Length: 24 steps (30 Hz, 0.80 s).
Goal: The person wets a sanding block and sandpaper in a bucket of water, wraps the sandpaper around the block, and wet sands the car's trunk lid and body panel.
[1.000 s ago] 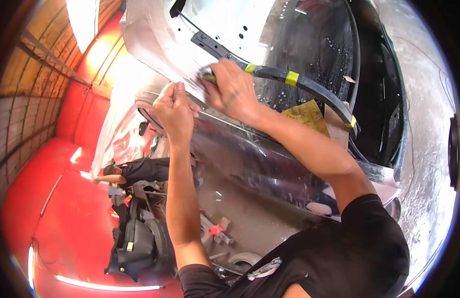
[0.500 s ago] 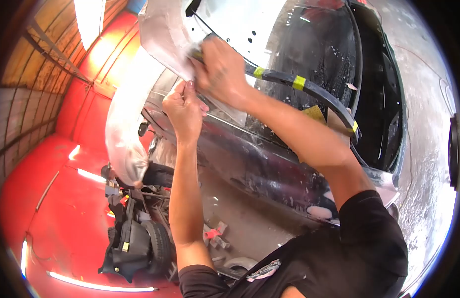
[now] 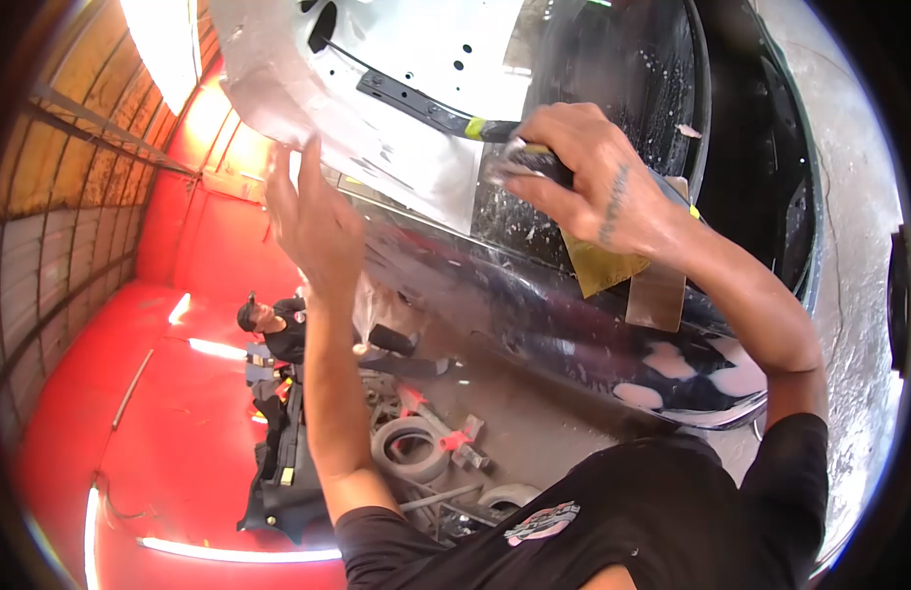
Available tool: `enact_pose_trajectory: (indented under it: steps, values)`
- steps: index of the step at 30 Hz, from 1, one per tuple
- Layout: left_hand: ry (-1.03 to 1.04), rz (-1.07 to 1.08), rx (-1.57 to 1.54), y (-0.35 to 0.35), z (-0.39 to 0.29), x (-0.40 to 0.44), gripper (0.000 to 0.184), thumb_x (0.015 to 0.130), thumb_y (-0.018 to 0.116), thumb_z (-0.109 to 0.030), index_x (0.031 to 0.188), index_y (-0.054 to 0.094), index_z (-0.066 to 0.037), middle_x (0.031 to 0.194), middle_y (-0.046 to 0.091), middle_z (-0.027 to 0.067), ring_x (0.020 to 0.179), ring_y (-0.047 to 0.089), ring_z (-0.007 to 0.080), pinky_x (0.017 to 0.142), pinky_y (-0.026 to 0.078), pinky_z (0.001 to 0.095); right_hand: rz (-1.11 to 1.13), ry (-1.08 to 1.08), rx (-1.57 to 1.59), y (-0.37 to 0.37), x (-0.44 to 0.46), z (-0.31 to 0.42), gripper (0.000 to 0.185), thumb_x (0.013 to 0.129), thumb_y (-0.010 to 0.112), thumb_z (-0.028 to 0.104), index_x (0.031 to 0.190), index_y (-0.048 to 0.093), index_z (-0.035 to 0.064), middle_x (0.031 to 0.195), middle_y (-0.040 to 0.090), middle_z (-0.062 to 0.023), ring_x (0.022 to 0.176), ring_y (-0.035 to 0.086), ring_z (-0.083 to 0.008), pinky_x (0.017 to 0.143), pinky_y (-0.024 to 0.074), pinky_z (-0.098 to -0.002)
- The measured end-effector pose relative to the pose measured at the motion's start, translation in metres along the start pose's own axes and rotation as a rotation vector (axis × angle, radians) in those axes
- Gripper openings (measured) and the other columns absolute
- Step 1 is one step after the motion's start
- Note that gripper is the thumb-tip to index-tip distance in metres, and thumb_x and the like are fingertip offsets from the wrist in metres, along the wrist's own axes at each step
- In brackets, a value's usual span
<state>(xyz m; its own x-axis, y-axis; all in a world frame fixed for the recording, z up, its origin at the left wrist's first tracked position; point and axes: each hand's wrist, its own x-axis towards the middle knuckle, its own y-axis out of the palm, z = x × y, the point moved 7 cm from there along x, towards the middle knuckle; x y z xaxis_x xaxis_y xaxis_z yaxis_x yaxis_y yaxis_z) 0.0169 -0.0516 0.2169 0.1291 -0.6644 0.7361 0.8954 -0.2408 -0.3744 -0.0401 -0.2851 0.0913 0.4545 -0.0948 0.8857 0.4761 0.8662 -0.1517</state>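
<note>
Left hand [image 3: 316, 231]: standing upright left of centre, its fingers pointing up the frame and parting at the tips; whether they are touching the panel [image 3: 406, 167], I cannot tell.
Right hand [image 3: 613, 187]: reaching leftward from a bent elbow, fingers and thumb clamping on the block.
Block [image 3: 546, 165]: lying in that hand above centre, its blurred end pointing left, its long axis sloping gently from upper left to lower right.

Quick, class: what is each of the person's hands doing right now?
Left hand: open, nothing visibly held.
Right hand: closed, holding a dark block.
</note>
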Motion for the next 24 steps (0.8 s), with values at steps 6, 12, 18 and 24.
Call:
enact_pose_trajectory:
  steps: [6,12,18,24]
  values:
    - [0.346,0.361,0.556,0.036,0.002,0.042,0.070,0.085,0.057,0.002,0.155,0.048,-0.004,0.171,0.035,0.0156,0.160,0.026,0.0402,0.122,0.014,0.0759,0.078,-0.134,-0.115,0.007,-0.032,-0.028,0.019,0.085,0.072,0.010,0.101,0.068,0.0003,0.100,0.068,-0.0160,0.132,0.058,-0.0351,0.113,0.0428,-0.0560]
    - [0.339,0.505,0.566,0.051,-0.006,0.022,0.071,0.088,0.055,-0.002,0.158,0.042,0.001,0.172,0.032,0.0178,0.160,0.028,0.0402,0.125,0.020,0.0687,0.115,-0.273,-0.305,0.023,-0.044,-0.032,0.019,0.078,0.070,0.012,0.094,0.062,0.0039,0.104,0.067,-0.0145,0.135,0.055,-0.0358,0.107,0.0473,-0.0541]
    - [0.295,0.586,0.522,0.060,-0.038,-0.016,0.064,0.093,0.053,-0.007,0.155,0.042,0.006,0.169,0.033,0.0251,0.158,0.031,0.0407,0.126,0.023,0.0634,0.140,-0.312,-0.334,0.022,-0.045,-0.032,0.016,0.081,0.067,0.013,0.092,0.062,0.0033,0.101,0.067,-0.0144,0.136,0.055,-0.0353,0.105,0.0481,-0.0538]
    - [0.308,0.721,0.201,0.064,-0.067,-0.068,0.067,0.089,0.053,0.001,0.155,0.044,0.004,0.169,0.036,0.0202,0.158,0.029,0.0398,0.129,0.017,0.0629,0.130,-0.303,-0.323,0.022,-0.046,-0.031,0.019,0.080,0.068,0.014,0.094,0.064,0.0010,0.102,0.068,-0.0155,0.136,0.055,-0.0367,0.105,0.0488,-0.0556]
